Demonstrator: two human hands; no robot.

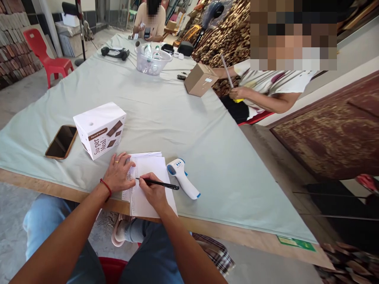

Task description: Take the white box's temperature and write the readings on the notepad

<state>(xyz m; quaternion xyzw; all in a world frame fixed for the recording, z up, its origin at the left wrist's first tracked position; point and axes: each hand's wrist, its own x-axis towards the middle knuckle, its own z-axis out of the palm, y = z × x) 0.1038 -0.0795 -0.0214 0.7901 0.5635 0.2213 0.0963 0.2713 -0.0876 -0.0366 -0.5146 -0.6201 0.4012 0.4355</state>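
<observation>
A stack of white paper (154, 167) lies at the near table edge. My left hand (118, 175), with a ring and a red wrist cord, rests on its left side, thumb and fingers spread. Under those fingertips runs a narrow strip of small dark marks; whether it is a ruler or writing I cannot tell. My right hand (154, 193) grips a black pen (166, 184), its tip touching the paper close to my left thumb. Just right of the paper lies a white and blue infrared thermometer (183, 177). Beyond my left hand stands a white Super Meal box (102, 128).
A smartphone (61, 141) lies left of the box. Farther back are a clear plastic basin (152, 63) with bottles, a black folded device (115, 53) and a cardboard box (200, 80). One person sits at the right holding a pale stick, another at the far end.
</observation>
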